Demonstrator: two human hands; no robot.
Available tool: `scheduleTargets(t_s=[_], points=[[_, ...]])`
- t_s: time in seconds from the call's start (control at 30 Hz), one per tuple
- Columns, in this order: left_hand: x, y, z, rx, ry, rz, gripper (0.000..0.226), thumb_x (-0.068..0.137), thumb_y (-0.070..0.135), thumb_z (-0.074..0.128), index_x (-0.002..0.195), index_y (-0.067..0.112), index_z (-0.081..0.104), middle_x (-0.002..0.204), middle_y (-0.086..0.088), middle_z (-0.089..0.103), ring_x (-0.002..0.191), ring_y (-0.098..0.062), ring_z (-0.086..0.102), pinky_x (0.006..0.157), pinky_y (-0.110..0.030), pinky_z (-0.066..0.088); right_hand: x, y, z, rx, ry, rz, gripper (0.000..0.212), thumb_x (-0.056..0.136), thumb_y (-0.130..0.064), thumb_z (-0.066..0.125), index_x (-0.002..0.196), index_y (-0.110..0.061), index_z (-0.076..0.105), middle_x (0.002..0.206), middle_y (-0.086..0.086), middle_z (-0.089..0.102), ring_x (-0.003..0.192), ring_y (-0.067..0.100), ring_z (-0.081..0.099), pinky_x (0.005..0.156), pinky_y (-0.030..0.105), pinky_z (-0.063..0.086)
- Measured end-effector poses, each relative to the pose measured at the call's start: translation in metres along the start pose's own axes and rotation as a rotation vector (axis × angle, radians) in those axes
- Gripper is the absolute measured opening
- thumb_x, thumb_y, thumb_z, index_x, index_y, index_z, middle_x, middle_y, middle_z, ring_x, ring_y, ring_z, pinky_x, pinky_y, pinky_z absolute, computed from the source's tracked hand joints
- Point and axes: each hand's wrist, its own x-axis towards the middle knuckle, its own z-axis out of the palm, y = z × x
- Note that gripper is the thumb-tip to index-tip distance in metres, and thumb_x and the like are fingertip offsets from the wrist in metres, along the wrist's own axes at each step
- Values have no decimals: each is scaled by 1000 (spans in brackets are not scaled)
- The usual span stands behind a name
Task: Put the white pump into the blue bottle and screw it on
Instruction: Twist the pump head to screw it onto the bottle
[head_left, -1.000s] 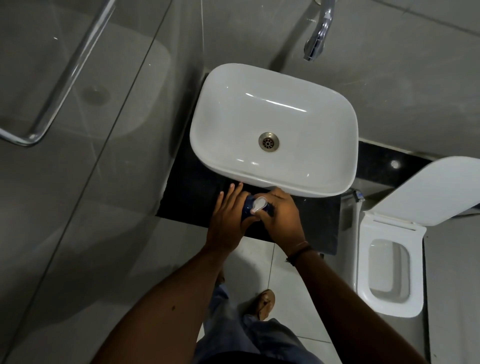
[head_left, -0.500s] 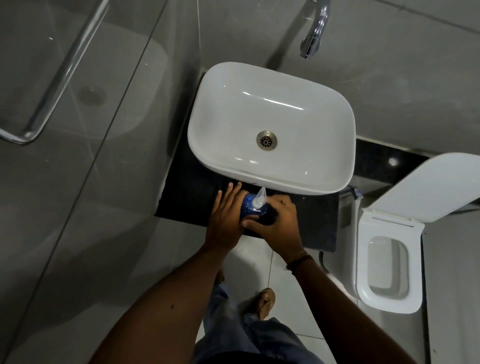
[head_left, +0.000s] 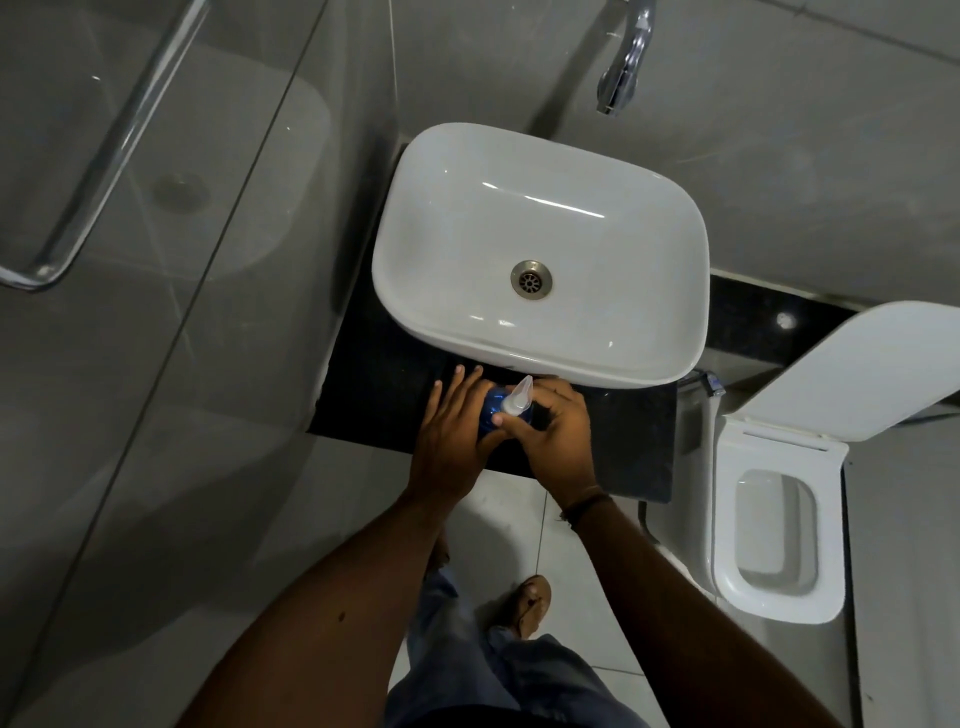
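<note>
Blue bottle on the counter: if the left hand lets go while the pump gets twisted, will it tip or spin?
Probably spin: the blue bottle looks round and glossy, on polished black counter. Tipping seems possible, as the white pump rises above it. The left hand steadies its side while the right hand works the pump.

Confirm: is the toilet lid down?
No, the toilet lid is raised, leaving the seat and bowl open beside the sink.
</note>
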Motion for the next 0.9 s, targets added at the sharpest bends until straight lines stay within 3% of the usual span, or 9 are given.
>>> scheduleTargets(t_s=[0.07, 0.2, 0.3, 0.37, 0.47, 0.57, 0.67, 0.77, 0.9], points=[[0, -1, 1, 1, -3, -1, 92, 94, 72, 13, 147, 5, 48, 159, -14, 43, 155, -29, 25, 128, -52, 16, -4, -2, 7, 41, 97, 17, 31, 75, -21, 93, 99, -9, 79, 103, 9, 70, 105, 36, 64, 96, 52, 56], [1, -3, 0, 0, 9, 21, 91, 95, 70, 12, 146, 5, 49, 159, -13, 45, 155, -29, 26, 127, -53, 18, -6, -10, 6, 49, 130, 42, 37, 68, -23, 98, 98, -13, 78, 103, 6, 72, 102, 33, 66, 92, 54, 58], [1, -4, 1, -14, 15, 18, 91, 95, 72, 12, 146, 6, 49, 159, -12, 45, 155, -28, 25, 129, -50, 15, -12, -11, -10, 36, 52, 47, 74, 65, -27, 99, 131, -16, 68, 128, 2, 70, 120, 22, 67, 105, 41, 58], [0, -4, 2, -3, 16, 2, 84, 94, 70, 28, 146, 8, 49, 159, -11, 45, 155, -26, 25, 129, -48, 14, -15, -14, -28, -24, -24, -42, 87, 74, -24, 95, 151, -19, 54, 148, 1, 62, 138, 18, 59, 116, 34, 48], [0, -6, 6, -6, 55, 11, 71, 92, 55, 60, 145, 8, 51, 157, -11, 47, 154, -27, 28, 128, -51, 19, -5, -24, -52, -310, -178, -295, 72, 90, -18, 82, 155, -16, 51, 158, 6, 56, 148, 23, 50, 125, 41, 39], [0, -7, 8, -12, 89, 35, 70, 92, 52, 65, 144, 7, 51, 156, -11, 49, 153, -28, 31, 127, -52, 21, 10, -37, -62, -494, -259, -460, 45, 96, -18, 75, 140, -12, 68, 142, 10, 70, 131, 31, 62, 113, 47, 50], [0, -7, 8, -4, 88, 27, 72, 92, 56, 60, 146, 8, 50, 156, -10, 49, 154, -26, 29, 128, -50, 19, 12, -43, -62, -594, -255, -421, 41, 97, -29, 72, 136, -18, 71, 132, 7, 74, 118, 31, 64, 100, 45, 55], [-1, -7, 7, -2, 73, 14, 72, 93, 57, 57, 146, 10, 49, 157, -9, 48, 154, -25, 28, 129, -47, 16, 2, -43, -54, -657, -146, -341, 48, 96, -43, 71, 141, -26, 67, 134, 2, 74, 118, 27, 66, 96, 42, 58], [0, -7, 7, -22, 59, 5, 79, 96, 69, 36, 146, 10, 50, 157, -9, 47, 154, -26, 28, 128, -51, 19, -9, -44, -38, -670, -28, -255, 47, 97, -55, 63, 137, -30, 68, 115, 2, 80, 105, 26, 73, 84, 41, 63]])
